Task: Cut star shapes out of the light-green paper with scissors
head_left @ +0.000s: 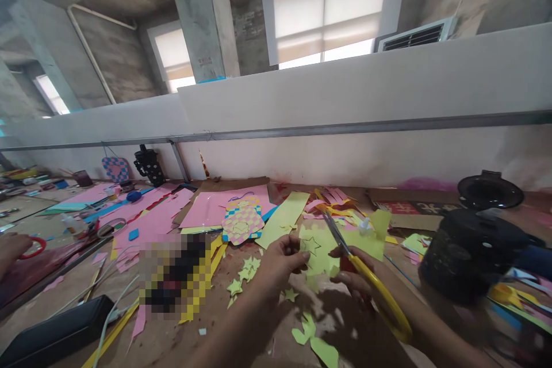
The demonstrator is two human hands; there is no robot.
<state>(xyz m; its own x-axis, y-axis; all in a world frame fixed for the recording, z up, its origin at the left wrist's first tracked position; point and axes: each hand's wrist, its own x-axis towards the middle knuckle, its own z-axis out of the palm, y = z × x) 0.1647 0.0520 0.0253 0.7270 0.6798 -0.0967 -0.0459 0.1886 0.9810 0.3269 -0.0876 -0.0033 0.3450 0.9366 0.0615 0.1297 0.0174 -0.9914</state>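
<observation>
My left hand [282, 264] pinches the left edge of a yellow-green sheet [319, 261], which has a star outline drawn on it. My right hand [360, 279] grips a pair of scissors [379, 293] with yellow handles, blades pointing up and away over the sheet. Part of my right fingers hides behind the scissors. Left of my left hand lies a small pile of cut-out yellow-green stars [245, 271]. A single star [291, 295] rests between my forearms, and offcuts [323, 351] lie nearer to me.
A black lidded cup [466, 259] stands close on the right. A checkered craft piece [242, 221] lies on pink sheets [207, 207] ahead. To the left are a black box [60, 328] with a cable and another person's hand [12, 250] holding red-handled scissors [34, 247].
</observation>
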